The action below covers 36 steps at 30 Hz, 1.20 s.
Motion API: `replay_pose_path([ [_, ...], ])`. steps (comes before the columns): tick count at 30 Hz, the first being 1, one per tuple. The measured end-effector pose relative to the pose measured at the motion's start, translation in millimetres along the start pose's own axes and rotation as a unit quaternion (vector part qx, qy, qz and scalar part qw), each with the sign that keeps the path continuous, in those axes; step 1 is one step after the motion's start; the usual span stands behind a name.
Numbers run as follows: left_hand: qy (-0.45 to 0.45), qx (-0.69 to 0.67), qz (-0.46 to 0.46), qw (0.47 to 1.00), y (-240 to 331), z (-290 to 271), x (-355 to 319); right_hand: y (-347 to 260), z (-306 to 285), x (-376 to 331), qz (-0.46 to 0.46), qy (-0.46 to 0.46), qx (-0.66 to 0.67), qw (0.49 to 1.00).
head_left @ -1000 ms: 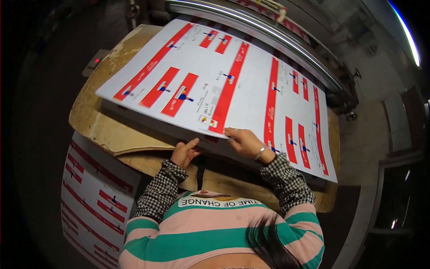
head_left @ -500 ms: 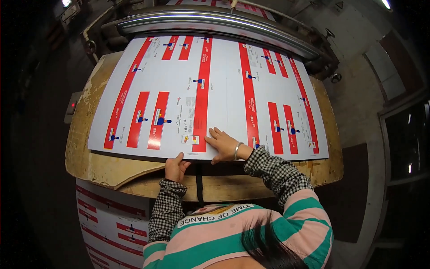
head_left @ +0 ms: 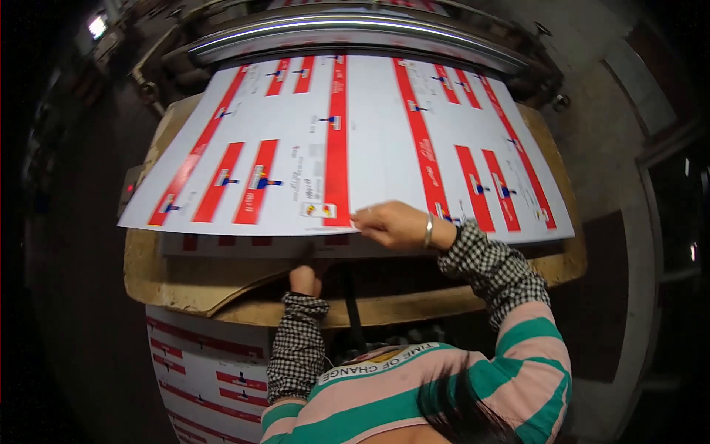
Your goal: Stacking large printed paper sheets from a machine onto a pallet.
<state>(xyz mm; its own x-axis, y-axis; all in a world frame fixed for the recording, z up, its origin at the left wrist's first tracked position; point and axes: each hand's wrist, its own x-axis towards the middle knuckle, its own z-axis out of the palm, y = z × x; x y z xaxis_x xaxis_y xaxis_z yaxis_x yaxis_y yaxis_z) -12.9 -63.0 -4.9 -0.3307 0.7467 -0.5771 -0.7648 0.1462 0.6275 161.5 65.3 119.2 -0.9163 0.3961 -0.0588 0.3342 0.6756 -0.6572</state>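
Observation:
A large printed sheet (head_left: 377, 148), white with red bands and small blue figures, lies in front of the metal roller with its near edge lifted. My right hand (head_left: 396, 224), a silver bangle at the wrist, pinches that edge near the middle, beside a red band. Beneath the raised edge shows another printed sheet (head_left: 214, 244) resting on the worn wooden table (head_left: 170, 285). My left hand (head_left: 305, 280) is low at the front edge of this lower sheet, left of my right hand. Its fingers are blurred and partly hidden.
A long shiny roller (head_left: 355, 33) spans the far side of the table, within a dark machine frame. Below the table at the left, more printed sheets (head_left: 200, 362) show. A dark strap (head_left: 353, 300) hangs down over the table's front edge.
My right hand has gone from lying flat on the sheet to pinching its near edge and has lifted it. A lower sheet now shows. My left hand has shifted slightly toward me and right.

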Motion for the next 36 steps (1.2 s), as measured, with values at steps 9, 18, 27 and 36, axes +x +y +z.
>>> replay_pose_path([
  [9,-0.055,0.027,0.011,0.998,-1,-10,2,53,37,22,0.043,-0.052,-0.006,0.998],
  [18,-0.062,0.022,-0.007,0.998,1,1,-8,69,82,25,0.073,-0.055,-0.163,0.982],
  [27,-0.114,0.043,-0.043,0.992,4,-15,3,27,11,10,0.156,-0.101,0.083,0.979],
  [36,-0.006,0.075,0.118,0.990,-44,-50,56,11,29,6,0.037,0.000,0.099,0.994],
])
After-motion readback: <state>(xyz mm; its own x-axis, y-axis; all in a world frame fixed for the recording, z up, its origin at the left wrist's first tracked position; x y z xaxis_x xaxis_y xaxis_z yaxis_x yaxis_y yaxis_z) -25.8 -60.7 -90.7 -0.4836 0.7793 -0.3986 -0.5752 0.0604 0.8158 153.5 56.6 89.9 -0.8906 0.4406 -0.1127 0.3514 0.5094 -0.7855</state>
